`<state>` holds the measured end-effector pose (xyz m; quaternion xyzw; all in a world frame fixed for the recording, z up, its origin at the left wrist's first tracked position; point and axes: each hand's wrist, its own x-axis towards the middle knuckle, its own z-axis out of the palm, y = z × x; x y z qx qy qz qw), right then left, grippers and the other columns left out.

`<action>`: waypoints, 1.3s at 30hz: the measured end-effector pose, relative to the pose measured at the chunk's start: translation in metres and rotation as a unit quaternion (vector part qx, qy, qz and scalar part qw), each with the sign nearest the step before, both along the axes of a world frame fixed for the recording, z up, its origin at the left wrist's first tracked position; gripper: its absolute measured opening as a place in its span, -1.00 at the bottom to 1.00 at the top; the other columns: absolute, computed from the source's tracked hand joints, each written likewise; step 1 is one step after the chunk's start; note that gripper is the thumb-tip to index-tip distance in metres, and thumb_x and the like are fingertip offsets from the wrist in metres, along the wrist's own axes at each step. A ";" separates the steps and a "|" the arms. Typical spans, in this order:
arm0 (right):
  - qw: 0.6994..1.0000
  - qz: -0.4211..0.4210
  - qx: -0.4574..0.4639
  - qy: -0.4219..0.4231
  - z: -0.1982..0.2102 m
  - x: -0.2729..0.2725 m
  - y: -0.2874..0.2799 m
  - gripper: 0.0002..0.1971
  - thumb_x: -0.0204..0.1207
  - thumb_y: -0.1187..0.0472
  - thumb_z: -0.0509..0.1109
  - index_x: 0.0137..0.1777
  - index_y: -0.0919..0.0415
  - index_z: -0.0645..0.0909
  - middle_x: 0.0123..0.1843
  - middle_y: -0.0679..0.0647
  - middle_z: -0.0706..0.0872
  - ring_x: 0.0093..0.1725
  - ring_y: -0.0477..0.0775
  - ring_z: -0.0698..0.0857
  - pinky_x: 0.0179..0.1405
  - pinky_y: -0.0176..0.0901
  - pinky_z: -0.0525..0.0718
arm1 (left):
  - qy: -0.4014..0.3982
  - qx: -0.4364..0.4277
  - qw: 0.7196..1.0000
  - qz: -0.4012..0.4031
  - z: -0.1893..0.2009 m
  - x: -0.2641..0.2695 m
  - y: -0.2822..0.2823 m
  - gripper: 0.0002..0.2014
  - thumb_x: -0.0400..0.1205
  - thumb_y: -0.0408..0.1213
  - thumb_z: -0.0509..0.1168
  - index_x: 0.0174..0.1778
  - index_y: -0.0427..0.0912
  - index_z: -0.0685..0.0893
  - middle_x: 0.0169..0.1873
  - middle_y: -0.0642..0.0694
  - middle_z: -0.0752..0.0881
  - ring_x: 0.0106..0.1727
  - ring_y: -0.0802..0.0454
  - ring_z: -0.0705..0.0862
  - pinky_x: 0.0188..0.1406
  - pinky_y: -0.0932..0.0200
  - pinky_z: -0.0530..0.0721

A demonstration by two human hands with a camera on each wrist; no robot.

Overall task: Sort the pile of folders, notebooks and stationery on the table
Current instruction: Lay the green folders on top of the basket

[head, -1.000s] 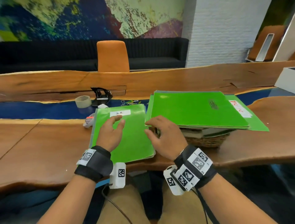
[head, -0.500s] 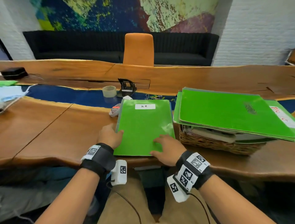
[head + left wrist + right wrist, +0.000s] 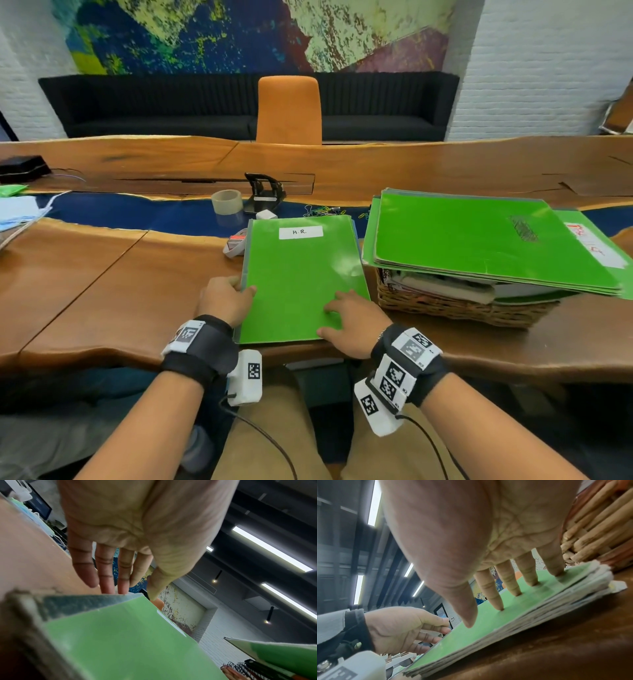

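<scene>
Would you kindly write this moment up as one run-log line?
left hand: open, at H.R. folder left edge | right hand: open, fingertips pressing its cover | wicker basket: folders piled on top

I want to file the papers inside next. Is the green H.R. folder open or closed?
Closed. The H.R. folder lies flat on the table, cover down and label up, right hand fingertips pressing on it.

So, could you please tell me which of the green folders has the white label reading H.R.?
The green folder flat on the table under both hands; the others lie atop the wicker basket.
</scene>
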<state>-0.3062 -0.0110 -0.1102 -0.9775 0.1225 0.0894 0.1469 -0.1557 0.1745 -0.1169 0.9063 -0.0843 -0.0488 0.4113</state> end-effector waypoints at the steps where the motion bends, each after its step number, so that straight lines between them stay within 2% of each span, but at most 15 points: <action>1: 1.000 0.000 -0.001 0.001 0.000 0.000 0.000 -0.39 0.62 -0.20 0.29 0.59 0.08 0.42 0.70 0.17 0.24 0.71 0.28 0.10 0.65 0.14 0.18 | 0.001 -0.006 1.000 0.001 0.000 0.000 0.000 -0.88 0.58 -0.13 0.44 -0.05 -0.05 0.84 -0.16 -0.03 0.81 -0.03 -0.16 0.75 0.07 -0.01 0.72; 3: 1.000 0.001 -0.003 0.003 -0.001 0.000 0.001 -0.38 0.61 -0.20 0.29 0.59 0.08 0.41 0.71 0.18 0.21 0.71 0.29 0.09 0.66 0.15 0.18 | 0.005 -0.024 1.000 0.008 -0.001 0.002 0.001 -0.83 0.58 -0.14 0.46 0.02 -0.08 0.83 -0.14 -0.02 0.81 0.00 -0.16 0.75 0.12 0.00 0.71; 6: 1.000 0.004 -0.005 0.007 -0.002 0.000 0.002 -0.37 0.61 -0.21 0.29 0.60 0.07 0.40 0.72 0.18 0.20 0.72 0.30 0.06 0.66 0.17 0.18 | 0.033 -0.086 0.996 0.019 -0.002 0.006 0.002 -0.81 0.57 -0.21 0.49 0.00 -0.23 0.82 -0.12 -0.11 0.81 0.02 -0.20 0.77 0.16 -0.07 0.73; 8: 1.000 0.005 -0.008 0.007 -0.003 0.000 0.003 -0.36 0.61 -0.21 0.29 0.61 0.07 0.38 0.72 0.17 0.19 0.72 0.31 0.04 0.66 0.18 0.18 | 0.074 -0.151 0.985 0.033 0.000 0.009 0.003 -0.74 0.57 -0.24 0.50 0.11 -0.30 0.78 0.01 -0.16 0.80 0.07 -0.20 0.76 0.22 -0.09 0.71; 12: 1.000 0.012 -0.010 0.017 -0.003 0.000 0.004 -0.23 0.53 -0.27 0.37 0.67 0.02 0.28 0.75 0.16 0.09 0.73 0.29 -0.03 0.68 0.19 0.14 | 0.132 -0.203 0.970 0.033 0.004 0.012 0.004 -0.76 0.64 -0.25 0.41 0.22 -0.18 0.73 0.09 -0.16 0.78 0.07 -0.14 0.73 0.26 -0.05 0.67; 14: 0.999 0.017 -0.012 0.028 -0.003 0.001 0.004 -0.09 0.42 -0.32 0.45 0.69 -0.02 0.20 0.76 0.14 0.03 0.73 0.28 -0.06 0.68 0.21 0.13 | 0.170 -0.256 0.951 0.023 0.008 0.011 0.004 -0.79 0.70 -0.32 0.29 0.21 -0.20 0.72 0.05 -0.21 0.79 -0.02 -0.14 0.73 0.11 -0.06 0.73; 16: 0.999 0.021 -0.013 0.029 -0.005 0.001 0.003 -0.05 0.39 -0.29 0.50 0.70 -0.04 0.16 0.76 0.14 0.02 0.73 0.29 -0.05 0.68 0.21 0.14 | 0.187 -0.287 0.939 0.003 0.012 0.008 0.003 -0.75 0.76 -0.33 0.16 0.20 -0.06 0.73 -0.01 -0.16 0.80 -0.09 -0.11 0.72 -0.09 0.01 0.72; 19: 1.000 0.015 -0.006 0.004 -0.006 0.002 0.002 -0.19 0.52 -0.17 0.44 0.70 -0.08 0.16 0.76 0.12 0.05 0.73 0.27 0.00 0.68 0.16 0.16 | 0.172 -0.311 0.935 -0.020 0.017 0.004 0.000 -0.63 0.79 -0.35 0.05 0.22 0.17 0.67 -0.08 -0.10 0.81 -0.18 -0.07 0.73 -0.27 0.08 0.66; 22: 1.000 0.019 -0.001 -0.004 -0.008 0.002 0.000 -0.29 0.60 -0.15 0.36 0.69 -0.10 0.17 0.76 0.11 0.06 0.73 0.27 0.01 0.68 0.18 0.17 | 0.166 -0.320 0.932 -0.030 0.018 0.002 0.000 -0.57 0.79 -0.38 0.05 0.32 0.25 0.61 -0.03 -0.10 0.80 -0.18 -0.05 0.73 -0.29 0.08 0.67; 25: 1.000 0.025 -0.005 0.002 -0.010 0.002 0.000 -0.31 0.63 -0.16 0.31 0.70 -0.10 0.15 0.76 0.13 0.06 0.73 0.28 0.01 0.67 0.19 0.17 | 0.178 -0.335 0.925 -0.031 0.019 0.001 0.002 -0.57 0.79 -0.42 0.03 0.33 0.21 0.59 0.00 -0.11 0.79 -0.12 -0.07 0.74 -0.14 -0.01 0.73; 28: 0.999 0.036 -0.018 0.001 -0.009 0.001 0.001 -0.36 0.68 -0.13 0.24 0.70 -0.05 0.13 0.75 0.17 0.09 0.72 0.32 0.02 0.66 0.20 0.20 | 0.193 -0.351 0.916 -0.029 0.019 0.002 0.005 -0.60 0.79 -0.44 0.01 0.32 0.06 0.64 0.04 -0.19 0.81 -0.10 -0.09 0.77 -0.08 -0.08 0.75; 32: 0.998 0.047 -0.031 -0.027 -0.010 0.002 0.007 -0.47 0.78 0.00 0.04 0.70 0.07 0.10 0.68 0.26 0.26 0.68 0.37 0.18 0.58 0.18 0.31 | 0.226 -0.380 0.897 -0.018 0.013 0.006 0.007 -0.66 0.76 -0.45 0.08 0.39 -0.15 0.60 0.12 -0.25 0.79 -0.10 -0.09 0.78 -0.21 -0.02 0.79; 34: 0.996 0.049 -0.048 -0.055 -0.008 0.002 0.012 -0.52 0.77 0.15 0.06 0.67 0.14 0.14 0.59 0.27 0.42 0.60 0.34 0.35 0.47 0.13 0.42 | 0.232 -0.379 0.896 -0.017 0.013 0.005 0.006 -0.70 0.76 -0.41 0.11 0.39 -0.19 0.58 0.02 -0.21 0.79 -0.12 -0.08 0.77 -0.23 0.03 0.80; 36: 0.992 0.054 -0.088 -0.067 -0.006 0.003 0.015 -0.49 0.66 0.33 0.12 0.62 0.19 0.21 0.49 0.26 0.52 0.48 0.31 0.49 0.31 0.07 0.53 | 0.230 -0.379 0.896 -0.019 0.013 0.004 0.004 -0.73 0.77 -0.36 0.13 0.36 -0.20 0.59 -0.05 -0.14 0.78 -0.17 -0.05 0.75 -0.31 0.11 0.80; 39: 0.987 0.055 -0.130 -0.075 -0.005 0.003 0.015 -0.46 0.56 0.41 0.16 0.56 0.23 0.28 0.41 0.23 0.57 0.36 0.29 0.58 0.14 0.06 0.59 | 0.227 -0.381 0.896 -0.024 0.013 0.003 0.002 -0.73 0.77 -0.30 0.17 0.36 -0.20 0.60 0.01 -0.13 0.78 -0.26 -0.01 0.76 -0.45 0.22 0.76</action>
